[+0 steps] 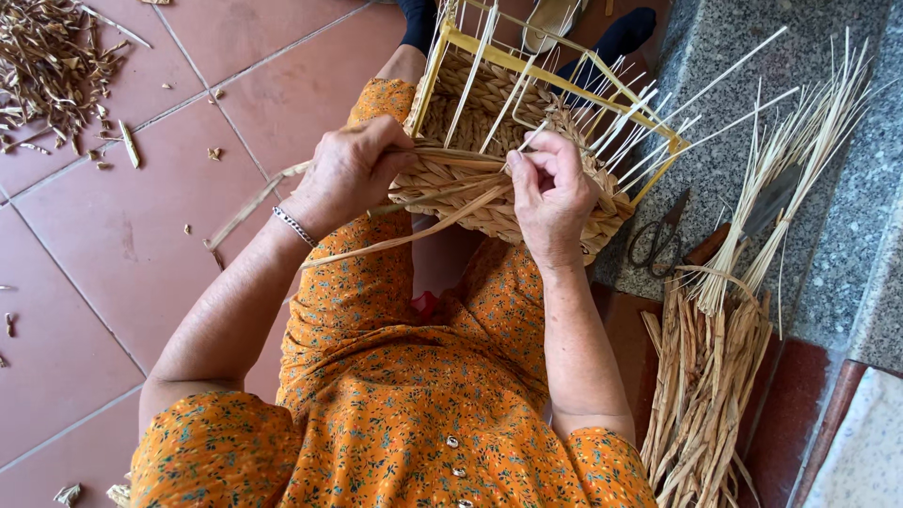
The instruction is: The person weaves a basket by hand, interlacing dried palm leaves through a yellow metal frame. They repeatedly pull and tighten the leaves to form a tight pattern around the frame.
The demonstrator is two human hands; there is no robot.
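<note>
A half-woven straw basket (489,103) on a yellow frame (499,58) rests on my knees, with pale upright stakes (649,122) sticking out to the right. My left hand (353,169) grips flat straw strands (282,183) against the basket's near left side; loose ends trail down to the left. My right hand (550,188) pinches a strand at the basket's woven rim, its fingers curled over the weave. A long strand (404,240) runs between both hands across my lap. I wear an orange flowered dress (404,404) and a bracelet on the left wrist.
A bundle of dried straw (705,386) lies at my right, thin pale reeds (800,150) fanning over a grey stone step (847,235). Black scissors (658,240) rest on that step. Straw scraps (52,66) are piled on the red floor tiles at upper left.
</note>
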